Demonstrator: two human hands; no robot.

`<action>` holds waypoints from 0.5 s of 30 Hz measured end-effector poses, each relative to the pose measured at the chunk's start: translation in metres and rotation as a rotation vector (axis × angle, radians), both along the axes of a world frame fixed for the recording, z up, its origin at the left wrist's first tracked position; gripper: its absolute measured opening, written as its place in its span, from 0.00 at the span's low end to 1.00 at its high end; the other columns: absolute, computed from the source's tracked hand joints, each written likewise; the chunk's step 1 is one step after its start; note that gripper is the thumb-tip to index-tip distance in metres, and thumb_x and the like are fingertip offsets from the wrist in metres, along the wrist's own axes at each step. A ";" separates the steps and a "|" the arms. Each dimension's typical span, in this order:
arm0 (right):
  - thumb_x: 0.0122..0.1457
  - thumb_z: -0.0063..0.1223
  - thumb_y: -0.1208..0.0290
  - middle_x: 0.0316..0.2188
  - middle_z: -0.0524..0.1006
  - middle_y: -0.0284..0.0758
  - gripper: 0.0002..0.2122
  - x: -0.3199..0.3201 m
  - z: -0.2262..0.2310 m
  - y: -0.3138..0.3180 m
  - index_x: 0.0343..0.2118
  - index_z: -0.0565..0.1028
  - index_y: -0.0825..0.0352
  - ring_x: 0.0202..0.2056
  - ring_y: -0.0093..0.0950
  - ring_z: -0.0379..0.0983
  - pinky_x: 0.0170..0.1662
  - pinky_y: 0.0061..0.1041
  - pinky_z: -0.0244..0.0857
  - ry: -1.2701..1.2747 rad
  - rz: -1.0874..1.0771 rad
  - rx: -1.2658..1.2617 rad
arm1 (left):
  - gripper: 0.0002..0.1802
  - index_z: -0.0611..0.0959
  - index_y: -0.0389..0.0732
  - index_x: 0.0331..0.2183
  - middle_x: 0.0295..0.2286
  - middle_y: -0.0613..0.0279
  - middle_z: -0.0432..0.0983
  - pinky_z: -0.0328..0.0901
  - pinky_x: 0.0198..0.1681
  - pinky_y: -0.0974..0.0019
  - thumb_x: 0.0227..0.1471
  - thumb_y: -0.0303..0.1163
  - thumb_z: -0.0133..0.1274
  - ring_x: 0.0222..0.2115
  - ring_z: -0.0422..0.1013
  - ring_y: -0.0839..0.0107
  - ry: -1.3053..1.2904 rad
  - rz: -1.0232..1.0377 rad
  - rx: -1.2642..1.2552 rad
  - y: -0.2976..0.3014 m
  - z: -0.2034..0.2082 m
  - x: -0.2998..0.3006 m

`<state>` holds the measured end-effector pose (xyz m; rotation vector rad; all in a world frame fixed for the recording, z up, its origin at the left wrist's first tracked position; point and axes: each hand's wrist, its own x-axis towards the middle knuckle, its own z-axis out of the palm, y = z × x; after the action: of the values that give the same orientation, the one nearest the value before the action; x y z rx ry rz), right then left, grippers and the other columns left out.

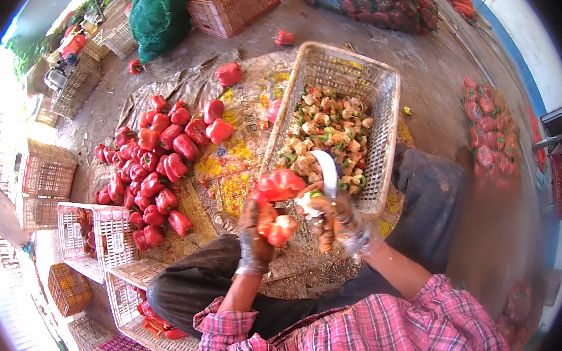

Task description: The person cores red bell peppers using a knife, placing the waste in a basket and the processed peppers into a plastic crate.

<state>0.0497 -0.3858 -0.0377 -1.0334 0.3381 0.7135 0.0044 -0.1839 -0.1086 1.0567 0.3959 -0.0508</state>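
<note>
My left hand [253, 237], in a thin glove, is closed around a red bell pepper [280, 185] that looks cut open, with pale inner flesh showing below. Close on its right, my gloved right hand [342, 218] grips a knife [327, 172], its curved pale blade pointing up and away from me. A whitish piece, perhaps a pepper core [308, 203], sits by the right fingers; whether they hold it I cannot tell. Just beyond both hands stands a white plastic crate [384, 78], with many cut pepper cores [323, 129] inside.
A heap of whole red peppers [151, 162] lies on the stained ground sheet [227, 160] to the left. White crates [117, 238] with red peppers stand by my left knee. Netted sacks of peppers [373, 3] lie at the back and right [488, 129]. A green net sack [160, 20] stands far left.
</note>
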 end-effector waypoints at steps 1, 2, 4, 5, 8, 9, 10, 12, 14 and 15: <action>0.53 0.59 0.70 0.29 0.78 0.31 0.13 0.008 -0.004 -0.003 0.41 0.72 0.66 0.17 0.14 0.68 0.17 0.17 0.66 -0.114 0.002 -0.144 | 0.19 0.74 0.39 0.40 0.31 0.62 0.72 0.71 0.37 0.66 0.63 0.44 0.37 0.33 0.72 0.73 -0.031 -0.006 0.220 0.029 0.006 -0.004; 0.53 0.59 0.69 0.26 0.78 0.30 0.11 0.017 -0.008 -0.010 0.38 0.73 0.66 0.16 0.13 0.67 0.16 0.15 0.64 -0.230 -0.001 -0.293 | 0.19 0.74 0.39 0.40 0.30 0.64 0.71 0.70 0.34 0.67 0.61 0.46 0.40 0.31 0.71 0.74 -0.056 0.091 0.341 0.050 0.042 -0.010; 0.52 0.62 0.61 0.23 0.73 0.27 0.18 0.037 -0.035 -0.043 0.40 0.73 0.67 0.17 0.13 0.67 0.16 0.12 0.64 -0.317 0.018 -0.366 | 0.22 0.74 0.41 0.38 0.28 0.68 0.69 0.69 0.29 0.71 0.57 0.51 0.46 0.28 0.69 0.77 -0.079 0.265 0.583 0.089 0.106 -0.015; 0.53 0.61 0.62 0.22 0.72 0.26 0.16 0.043 -0.038 -0.052 0.39 0.73 0.67 0.17 0.14 0.67 0.16 0.13 0.64 -0.297 -0.002 -0.448 | 0.20 0.74 0.40 0.39 0.30 0.66 0.69 0.69 0.31 0.71 0.56 0.48 0.49 0.30 0.69 0.76 -0.071 0.353 0.702 0.134 0.119 -0.031; 0.54 0.60 0.63 0.22 0.71 0.26 0.14 0.053 -0.066 -0.064 0.38 0.73 0.67 0.17 0.15 0.67 0.16 0.15 0.61 -0.205 -0.109 -0.545 | 0.20 0.74 0.38 0.45 0.36 0.61 0.70 0.68 0.37 0.69 0.53 0.39 0.55 0.34 0.69 0.74 0.021 0.627 0.906 0.281 0.138 -0.133; 0.54 0.60 0.64 0.22 0.70 0.25 0.13 0.054 -0.091 -0.074 0.37 0.73 0.66 0.17 0.15 0.67 0.16 0.16 0.60 -0.175 -0.149 -0.594 | 0.22 0.73 0.38 0.47 0.38 0.59 0.70 0.68 0.39 0.68 0.52 0.36 0.57 0.35 0.68 0.73 0.078 0.670 0.949 0.320 0.136 -0.167; 0.55 0.60 0.64 0.24 0.72 0.28 0.15 0.054 -0.088 -0.073 0.40 0.73 0.68 0.17 0.16 0.68 0.16 0.15 0.61 -0.102 -0.107 -0.620 | 0.19 0.76 0.37 0.43 0.37 0.59 0.70 0.67 0.37 0.69 0.50 0.33 0.59 0.33 0.68 0.74 0.165 0.604 1.247 0.341 0.135 -0.197; 0.56 0.57 0.65 0.28 0.76 0.33 0.15 0.051 -0.113 -0.080 0.42 0.72 0.70 0.18 0.20 0.72 0.14 0.18 0.62 0.043 -0.093 -0.573 | 0.11 0.78 0.34 0.31 0.30 0.62 0.72 0.64 0.31 0.70 0.47 0.30 0.59 0.27 0.65 0.76 0.784 0.363 1.456 0.397 0.115 -0.265; 0.56 0.56 0.66 0.28 0.76 0.34 0.14 0.048 -0.126 -0.079 0.42 0.72 0.69 0.19 0.22 0.73 0.14 0.19 0.62 0.124 -0.086 -0.554 | 0.10 0.76 0.34 0.23 0.22 0.65 0.71 0.61 0.27 0.70 0.47 0.30 0.58 0.23 0.63 0.77 0.757 0.363 1.287 0.358 0.116 -0.206; 0.56 0.56 0.67 0.28 0.76 0.34 0.14 0.045 -0.134 -0.078 0.42 0.72 0.69 0.19 0.22 0.73 0.14 0.19 0.63 0.140 -0.083 -0.541 | 0.08 0.76 0.34 0.24 0.19 0.67 0.70 0.60 0.26 0.71 0.47 0.28 0.57 0.21 0.62 0.78 0.692 0.319 1.229 0.321 0.123 -0.153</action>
<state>0.0951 -0.4640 -0.1716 -1.4725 0.7178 0.6328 -0.1485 0.1375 0.0145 2.1691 1.3164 0.1388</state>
